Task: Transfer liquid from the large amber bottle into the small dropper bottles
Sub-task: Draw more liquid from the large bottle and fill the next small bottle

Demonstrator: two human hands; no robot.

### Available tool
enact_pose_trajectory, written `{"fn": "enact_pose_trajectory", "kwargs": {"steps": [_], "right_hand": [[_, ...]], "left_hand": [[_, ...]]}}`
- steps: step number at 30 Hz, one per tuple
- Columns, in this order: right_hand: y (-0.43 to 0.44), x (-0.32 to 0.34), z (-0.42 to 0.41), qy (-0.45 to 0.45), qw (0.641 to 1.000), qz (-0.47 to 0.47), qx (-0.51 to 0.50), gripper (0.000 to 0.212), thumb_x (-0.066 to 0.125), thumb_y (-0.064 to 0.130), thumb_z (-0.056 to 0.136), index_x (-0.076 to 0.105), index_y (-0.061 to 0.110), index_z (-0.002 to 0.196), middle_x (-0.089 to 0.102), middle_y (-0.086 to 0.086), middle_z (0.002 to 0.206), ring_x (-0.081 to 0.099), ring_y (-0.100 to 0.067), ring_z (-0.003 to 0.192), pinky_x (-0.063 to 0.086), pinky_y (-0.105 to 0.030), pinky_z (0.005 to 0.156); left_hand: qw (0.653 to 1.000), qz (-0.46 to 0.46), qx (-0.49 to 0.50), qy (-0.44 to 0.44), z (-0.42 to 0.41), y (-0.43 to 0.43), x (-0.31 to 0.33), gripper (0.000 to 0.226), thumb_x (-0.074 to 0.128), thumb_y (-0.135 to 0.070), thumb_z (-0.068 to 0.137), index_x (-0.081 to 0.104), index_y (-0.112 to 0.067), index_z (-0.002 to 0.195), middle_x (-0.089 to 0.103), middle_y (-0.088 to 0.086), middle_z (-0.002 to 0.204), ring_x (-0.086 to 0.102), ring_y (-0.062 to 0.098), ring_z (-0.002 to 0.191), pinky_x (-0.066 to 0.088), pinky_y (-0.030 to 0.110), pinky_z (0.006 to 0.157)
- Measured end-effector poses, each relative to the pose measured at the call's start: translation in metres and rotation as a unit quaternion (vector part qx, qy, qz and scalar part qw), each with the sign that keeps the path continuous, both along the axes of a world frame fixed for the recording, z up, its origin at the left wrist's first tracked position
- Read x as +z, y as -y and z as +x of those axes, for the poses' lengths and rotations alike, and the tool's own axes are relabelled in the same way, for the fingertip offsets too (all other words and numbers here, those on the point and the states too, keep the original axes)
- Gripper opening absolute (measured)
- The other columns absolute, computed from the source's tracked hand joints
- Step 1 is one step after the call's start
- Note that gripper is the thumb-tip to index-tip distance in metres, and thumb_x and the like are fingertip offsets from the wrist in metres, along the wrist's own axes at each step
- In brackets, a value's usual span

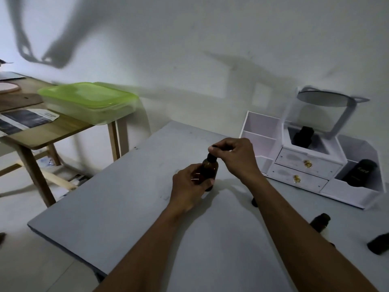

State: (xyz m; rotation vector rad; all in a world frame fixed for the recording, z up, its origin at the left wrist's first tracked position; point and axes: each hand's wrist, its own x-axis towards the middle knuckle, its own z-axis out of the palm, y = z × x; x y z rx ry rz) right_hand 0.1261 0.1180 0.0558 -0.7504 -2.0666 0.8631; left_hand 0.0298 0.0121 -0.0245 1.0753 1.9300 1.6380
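An amber bottle (209,169) stands upright on the grey table (117,207), near its middle. My left hand (189,186) is wrapped around the bottle's body. My right hand (233,157) pinches the black dropper cap (211,155) on the bottle's neck from above. A second small amber bottle (320,222) lies on the table at the right, past my right forearm. A dark cap or bottle (379,244) lies near the right edge. Another small dark object (254,202) peeks out just behind my right forearm.
A white desk organiser (305,163) with two drawers and a round mirror stands at the back right, with a dark bottle (303,137) and a black tube (360,171) in it. A wooden side table (48,133) at the left carries a green-lidded box (88,100).
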Motion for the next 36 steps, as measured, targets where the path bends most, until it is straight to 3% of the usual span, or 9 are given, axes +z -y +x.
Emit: {"fn": "enact_pose_trajectory", "kwargs": {"steps": [6, 12, 17, 20, 23, 26, 32, 36], "right_hand": [[0.006, 0.015, 0.002, -0.024, 1.000, 0.016, 0.012, 0.005, 0.078, 0.015, 0.084, 0.080, 0.010, 0.085, 0.077, 0.002, 0.075, 0.073, -0.004, 0.069, 0.050, -0.007, 0.067], [0.007, 0.064, 0.014, -0.085, 0.996, 0.021, 0.016, 0.009, 0.079, 0.020, 0.084, 0.079, 0.012, 0.088, 0.078, 0.005, 0.075, 0.075, -0.004, 0.075, 0.053, -0.012, 0.075], [0.009, 0.104, 0.038, -0.147, 0.989, 0.006, 0.012, 0.008, 0.078, 0.019, 0.086, 0.079, 0.012, 0.091, 0.079, 0.000, 0.079, 0.076, -0.007, 0.077, 0.053, -0.019, 0.072], [0.010, 0.117, 0.063, -0.163, 0.987, 0.005, 0.012, 0.002, 0.076, 0.017, 0.087, 0.077, 0.017, 0.088, 0.079, 0.000, 0.079, 0.077, -0.011, 0.079, 0.059, -0.025, 0.075], [0.007, 0.117, 0.095, -0.156, 0.988, 0.008, 0.009, 0.002, 0.076, 0.016, 0.087, 0.077, 0.017, 0.089, 0.079, 0.001, 0.078, 0.077, -0.013, 0.079, 0.061, -0.031, 0.074], [0.001, 0.104, 0.132, -0.144, 0.989, 0.016, -0.019, 0.005, 0.076, 0.014, 0.088, 0.077, 0.012, 0.092, 0.079, 0.001, 0.079, 0.077, -0.013, 0.078, 0.061, -0.028, 0.072], [-0.020, 0.064, 0.197, -0.120, 0.988, 0.008, -0.100, 0.008, 0.079, 0.019, 0.084, 0.079, 0.016, 0.091, 0.079, -0.001, 0.082, 0.077, -0.019, 0.081, 0.063, -0.037, 0.076], [-0.028, 0.045, 0.228, -0.126, 0.985, 0.000, -0.121, 0.010, 0.078, 0.016, 0.085, 0.078, 0.010, 0.092, 0.079, -0.001, 0.080, 0.077, -0.018, 0.080, 0.060, -0.031, 0.075]], "left_hand": [[1.000, -0.010, 0.009, -0.011, 0.000, 0.000, -0.001, 0.052, 0.081, -0.024, 0.074, 0.063, -0.022, 0.123, 0.069, -0.007, 0.114, 0.065, 0.006, 0.095, 0.049, 0.019, 0.088], [1.000, -0.018, 0.011, -0.013, 0.002, 0.002, 0.001, 0.055, 0.081, -0.021, 0.075, 0.061, -0.021, 0.126, 0.068, -0.004, 0.116, 0.064, 0.010, 0.101, 0.048, 0.032, 0.099], [0.999, -0.011, 0.045, 0.010, 0.009, 0.012, -0.001, 0.066, 0.083, -0.021, 0.071, 0.055, -0.021, 0.131, 0.061, -0.005, 0.120, 0.060, 0.012, 0.101, 0.046, 0.019, 0.084], [0.997, 0.011, 0.068, 0.043, 0.026, 0.028, -0.003, 0.049, 0.081, -0.020, 0.074, 0.059, -0.025, 0.118, 0.062, -0.008, 0.111, 0.062, 0.011, 0.096, 0.044, 0.015, 0.075], [0.997, 0.015, 0.036, 0.063, 0.051, 0.039, -0.006, 0.036, 0.081, -0.021, 0.074, 0.064, -0.025, 0.105, 0.066, -0.012, 0.102, 0.063, 0.000, 0.091, 0.044, 0.009, 0.068], [0.997, 0.002, -0.013, 0.082, 0.082, 0.036, -0.010, 0.034, 0.084, -0.021, 0.071, 0.067, -0.028, 0.100, 0.068, -0.013, 0.098, 0.065, 0.002, 0.090, 0.047, 0.008, 0.070], [0.990, -0.023, -0.120, 0.077, 0.151, 0.005, -0.007, 0.038, 0.082, -0.024, 0.074, 0.065, -0.029, 0.107, 0.066, -0.017, 0.104, 0.062, -0.003, 0.096, 0.047, 0.007, 0.077], [0.984, -0.021, -0.160, 0.071, 0.187, -0.024, -0.006, 0.044, 0.082, -0.022, 0.074, 0.064, -0.025, 0.115, 0.065, -0.014, 0.110, 0.059, -0.006, 0.097, 0.045, 0.002, 0.076]]}}
